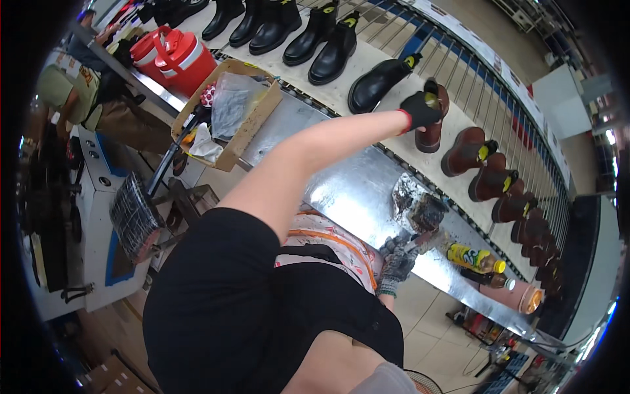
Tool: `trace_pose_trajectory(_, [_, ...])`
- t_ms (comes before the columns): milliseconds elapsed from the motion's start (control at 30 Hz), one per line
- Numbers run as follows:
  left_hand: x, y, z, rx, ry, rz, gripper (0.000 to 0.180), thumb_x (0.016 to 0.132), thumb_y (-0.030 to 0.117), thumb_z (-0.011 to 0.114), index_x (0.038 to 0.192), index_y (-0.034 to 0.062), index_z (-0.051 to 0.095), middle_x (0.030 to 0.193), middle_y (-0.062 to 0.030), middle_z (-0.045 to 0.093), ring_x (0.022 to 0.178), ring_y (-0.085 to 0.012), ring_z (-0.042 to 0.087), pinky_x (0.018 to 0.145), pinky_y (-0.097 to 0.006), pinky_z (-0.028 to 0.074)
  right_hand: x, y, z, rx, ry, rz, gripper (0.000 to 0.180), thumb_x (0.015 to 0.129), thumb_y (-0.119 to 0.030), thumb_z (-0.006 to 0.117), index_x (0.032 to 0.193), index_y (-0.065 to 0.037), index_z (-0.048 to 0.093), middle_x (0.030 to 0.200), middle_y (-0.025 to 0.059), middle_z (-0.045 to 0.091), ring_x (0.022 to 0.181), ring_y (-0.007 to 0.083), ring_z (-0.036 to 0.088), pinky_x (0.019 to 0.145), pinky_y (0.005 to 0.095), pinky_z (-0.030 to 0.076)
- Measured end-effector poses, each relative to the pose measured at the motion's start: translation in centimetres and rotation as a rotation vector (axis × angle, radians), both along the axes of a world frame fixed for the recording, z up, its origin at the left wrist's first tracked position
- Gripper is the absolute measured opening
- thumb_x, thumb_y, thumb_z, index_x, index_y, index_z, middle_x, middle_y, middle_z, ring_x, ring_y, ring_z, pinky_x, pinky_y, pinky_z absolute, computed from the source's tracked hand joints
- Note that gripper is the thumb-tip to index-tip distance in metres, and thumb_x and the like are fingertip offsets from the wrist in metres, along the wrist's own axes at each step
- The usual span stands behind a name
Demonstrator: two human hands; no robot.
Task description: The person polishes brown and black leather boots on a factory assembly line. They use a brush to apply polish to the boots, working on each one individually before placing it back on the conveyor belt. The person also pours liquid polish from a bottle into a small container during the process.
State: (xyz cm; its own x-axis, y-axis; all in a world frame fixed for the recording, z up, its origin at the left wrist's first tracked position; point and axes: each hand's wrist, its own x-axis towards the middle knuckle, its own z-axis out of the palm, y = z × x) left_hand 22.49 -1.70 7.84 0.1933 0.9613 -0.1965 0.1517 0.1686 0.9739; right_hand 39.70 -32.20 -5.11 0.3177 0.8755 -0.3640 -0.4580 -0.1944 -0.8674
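Note:
My left hand (420, 111), in a black glove with a red cuff, grips the top of a brown ankle boot (430, 139) on the conveyor. Low over the metal ledge, my right hand (396, 260) wears a stained grey knit glove. Its fingers close round a brown-smeared brush (423, 241); the glove and blur hide part of it. Just beyond the brush sits a dark, sticky-looking lump or pot (426, 213) on crumpled foil-like wrapping. A black ankle boot (380, 85) stands to the left of the boot I hold.
More brown boots (464, 152) line the conveyor rightward, several black boots (331, 56) leftward. A cardboard box (252, 125) of bags and a red cooler jug (174, 59) stand left. A yellow-labelled bottle (476, 257) and a pink container (512, 297) lie right. A person (79, 92) stands far left.

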Motion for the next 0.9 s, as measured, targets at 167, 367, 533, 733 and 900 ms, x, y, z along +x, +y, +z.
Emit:
trace_pose_trajectory(167, [4.9, 2.2, -6.7, 0.401, 0.56, -0.006, 0.073, 0.068, 0.037, 0.07, 0.126, 0.0029, 0.043, 0.119, -0.0259, 0.053, 0.104, -0.0337, 0.058, 0.087, -0.041, 0.047, -0.1, 0.1, 1.2, -0.049, -0.038, -0.065, 0.009, 0.088, -0.005, 0.051, 0.096, -0.006, 0.046, 0.07, 0.0046, 0.053, 0.055, 0.0144, 0.052, 0.047, 0.0282, 0.045])
trace_pose_trajectory(367, [5.2, -3.1, -4.7, 0.331, 0.376, 0.225, 0.074, 0.07, 0.034, 0.07, 0.13, 0.0038, 0.038, 0.111, -0.0213, 0.051, 0.1, -0.0382, 0.056, 0.084, -0.044, 0.047, 3.9, -2.9, -2.2, -0.164, 0.477, 0.155, 0.023, 0.088, -0.014, 0.054, 0.108, -0.004, 0.047, 0.071, 0.0076, 0.055, 0.054, 0.0168, 0.054, 0.047, 0.0279, 0.049])
trace_pose_trajectory(533, [2.8, -16.0, -15.1, 0.238, 0.203, -0.43, 0.043, 0.096, 0.035, 0.045, 0.119, -0.0006, 0.05, 0.107, -0.0133, 0.06, 0.103, -0.0223, 0.057, 0.091, -0.036, 0.043, -1.1, -1.4, 6.5, 0.046, -0.442, 0.168, 0.05, 0.087, -0.023, 0.056, 0.126, -0.001, 0.036, 0.11, 0.016, 0.043, 0.096, 0.0257, 0.043, 0.082, 0.037, 0.033])
trace_pose_trajectory(733, [-0.9, -20.2, -2.8, 0.059, -0.452, -0.192, 0.043, 0.099, 0.036, 0.036, 0.09, 0.0011, 0.059, 0.091, -0.0084, 0.063, 0.086, -0.0152, 0.056, 0.082, -0.031, 0.043, -6.8, 5.5, 12.5, 0.451, -1.098, 0.344, 0.068, 0.088, -0.026, 0.055, 0.142, 0.002, 0.024, 0.14, 0.0225, 0.034, 0.127, 0.0317, 0.036, 0.108, 0.0423, 0.022])
trace_pose_trajectory(900, [-7.0, -18.4, 1.3, 0.05, -0.661, 0.157, 0.039, 0.098, 0.037, 0.038, 0.094, 0.0021, 0.055, 0.086, -0.0091, 0.061, 0.084, -0.0179, 0.059, 0.08, -0.032, 0.046, -11.2, 8.9, 15.5, 0.404, -0.894, 0.631, 0.075, 0.086, -0.001, 0.055, 0.145, -0.007, 0.01, 0.099, 0.0124, 0.059, 0.05, 0.0124, 0.059, 0.039, 0.0225, 0.045])
